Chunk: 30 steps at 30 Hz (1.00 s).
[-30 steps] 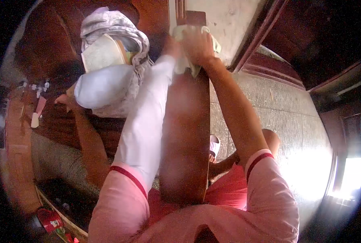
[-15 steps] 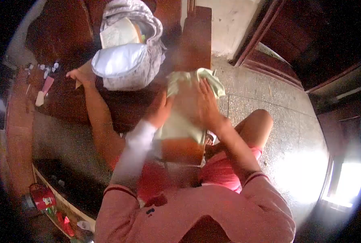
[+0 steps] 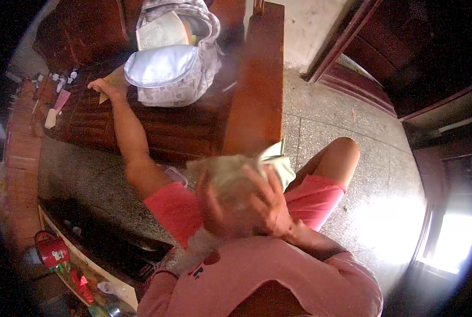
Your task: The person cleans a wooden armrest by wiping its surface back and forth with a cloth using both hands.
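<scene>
A pale green cloth point(image 3: 230, 169) is bunched up in front of my chest, over my lap, held between both hands. My left hand point(image 3: 210, 203) presses against its left side, smeared by motion. My right hand point(image 3: 270, 203) lies on its right side, the fingers curved and partly spread over the fabric. One fold of the cloth sticks up at the right. Just beyond it is the wide wooden armrest point(image 3: 254, 84) of a bench.
An unzipped patterned grey backpack point(image 3: 177, 92) with a book point(image 3: 164, 34) in it rests on the dark wooden bench seat point(image 3: 156, 129). My bare foot point(image 3: 111, 87) is on the seat near small white scraps point(image 3: 64, 80). A red container point(image 3: 52, 249) stands lower left.
Both hands have drawn the cloth off the armrest, back toward my chest. It was spread flatter before and is now bunched up. The view has shifted slightly.
</scene>
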### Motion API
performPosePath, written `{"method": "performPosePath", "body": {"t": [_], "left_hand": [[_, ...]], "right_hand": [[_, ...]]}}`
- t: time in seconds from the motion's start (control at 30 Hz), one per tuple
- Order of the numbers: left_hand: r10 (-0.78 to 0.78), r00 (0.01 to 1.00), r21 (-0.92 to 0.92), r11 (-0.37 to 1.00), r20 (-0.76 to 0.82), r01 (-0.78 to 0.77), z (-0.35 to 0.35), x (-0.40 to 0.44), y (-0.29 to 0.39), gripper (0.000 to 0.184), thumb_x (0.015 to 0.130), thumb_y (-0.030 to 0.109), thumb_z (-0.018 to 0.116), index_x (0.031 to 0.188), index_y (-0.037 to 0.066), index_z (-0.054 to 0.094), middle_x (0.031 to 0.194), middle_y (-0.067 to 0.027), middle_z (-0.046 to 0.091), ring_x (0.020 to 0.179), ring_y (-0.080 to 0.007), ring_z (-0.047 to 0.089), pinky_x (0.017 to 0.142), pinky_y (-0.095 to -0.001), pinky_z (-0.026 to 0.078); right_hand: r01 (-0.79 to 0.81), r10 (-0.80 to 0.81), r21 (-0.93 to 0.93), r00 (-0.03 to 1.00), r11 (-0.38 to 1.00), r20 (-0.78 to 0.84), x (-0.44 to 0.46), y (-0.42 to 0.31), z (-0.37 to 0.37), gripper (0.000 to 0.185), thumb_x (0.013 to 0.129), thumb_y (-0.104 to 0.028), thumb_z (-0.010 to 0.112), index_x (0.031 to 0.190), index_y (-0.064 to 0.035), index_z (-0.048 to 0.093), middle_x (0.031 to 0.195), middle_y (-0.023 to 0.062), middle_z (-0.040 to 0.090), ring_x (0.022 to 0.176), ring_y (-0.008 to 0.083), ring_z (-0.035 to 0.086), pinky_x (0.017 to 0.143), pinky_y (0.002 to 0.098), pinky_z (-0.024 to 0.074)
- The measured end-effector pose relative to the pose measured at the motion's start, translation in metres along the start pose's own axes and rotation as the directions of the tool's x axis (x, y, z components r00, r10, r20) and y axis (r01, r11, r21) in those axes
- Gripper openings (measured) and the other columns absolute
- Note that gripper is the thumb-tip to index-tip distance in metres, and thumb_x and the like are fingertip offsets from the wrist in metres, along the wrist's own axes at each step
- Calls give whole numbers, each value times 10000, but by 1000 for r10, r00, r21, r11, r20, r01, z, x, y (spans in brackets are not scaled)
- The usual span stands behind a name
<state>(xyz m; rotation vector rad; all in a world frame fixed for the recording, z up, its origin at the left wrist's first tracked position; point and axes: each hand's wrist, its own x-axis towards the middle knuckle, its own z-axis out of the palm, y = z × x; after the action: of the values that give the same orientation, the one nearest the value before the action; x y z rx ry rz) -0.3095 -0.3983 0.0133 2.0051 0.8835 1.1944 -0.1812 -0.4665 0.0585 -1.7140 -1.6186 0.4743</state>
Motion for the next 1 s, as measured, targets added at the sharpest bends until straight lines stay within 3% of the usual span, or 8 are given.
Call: {"method": "performPosePath", "body": {"t": [0.03,0.2,0.43,0.57,0.6,0.73,0.83,1.0], "left_hand": [[2,1000,-10,1000,-2,-2,3,3,-3,494,829,164,520,1263,10,343,1247,-188,396,1137,-298,409,951,-394,347],[77,951,102,988,298,-112,6,48,-18,518,875,159,384,1319,-54,222,1380,-226,220,1286,-336,216,1058,-405,169],[57,928,50,995,370,-81,32,134,-14,593,817,48,405,1349,-34,156,1386,-200,223,1284,-304,226,1058,-332,164],[-198,829,-479,736,523,478,54,185,-38,569,841,75,412,1352,-10,176,1378,-150,254,1294,-212,186,1057,-316,146],[-62,854,-240,947,517,214,58,195,-50,557,859,94,395,1353,-13,160,1383,-158,248,1300,-219,173,1056,-323,144],[287,835,24,941,469,-337,107,241,-58,708,763,-8,477,1354,-20,88,1390,-252,144,1299,-361,152,1065,-380,157],[352,835,134,887,424,-442,153,284,-114,746,731,-22,507,1347,-35,85,1382,-273,129,1291,-391,149,1067,-399,157],[406,829,246,820,386,-516,195,347,-134,680,772,56,515,1338,-32,149,1378,-252,165,1286,-383,167,1067,-407,158]], "right_hand": [[-163,151,292,986,942,65,-2,3,12,506,737,-244,565,1223,-145,462,1311,187,346,1183,431,319,997,490,261],[275,-273,-251,961,928,44,33,3,-10,525,697,-193,539,1203,-76,463,1290,180,372,1176,392,354,991,454,297],[151,-206,-330,969,932,-138,107,49,-19,407,718,-152,532,1099,-9,520,1170,219,469,1074,389,448,911,446,371],[-44,91,-334,988,942,126,165,52,-62,481,703,-129,557,1174,-60,494,1276,185,379,1206,364,309,1015,441,239],[-102,192,-360,956,927,224,181,54,-75,520,696,-126,566,1206,-78,481,1321,173,342,1258,355,257,1053,439,194],[136,-20,-553,977,822,211,242,127,-87,490,707,-109,536,1193,-83,481,1290,157,388,1233,356,299,1039,437,208],[165,-286,-547,948,821,-143,277,187,-72,464,714,-158,533,1170,-86,484,1214,155,449,1164,360,366,993,440,254],[207,-509,-665,807,717,-298,350,279,-65,439,725,-204,538,1133,-54,477,1185,164,452,1119,368,384,942,463,290]]}}
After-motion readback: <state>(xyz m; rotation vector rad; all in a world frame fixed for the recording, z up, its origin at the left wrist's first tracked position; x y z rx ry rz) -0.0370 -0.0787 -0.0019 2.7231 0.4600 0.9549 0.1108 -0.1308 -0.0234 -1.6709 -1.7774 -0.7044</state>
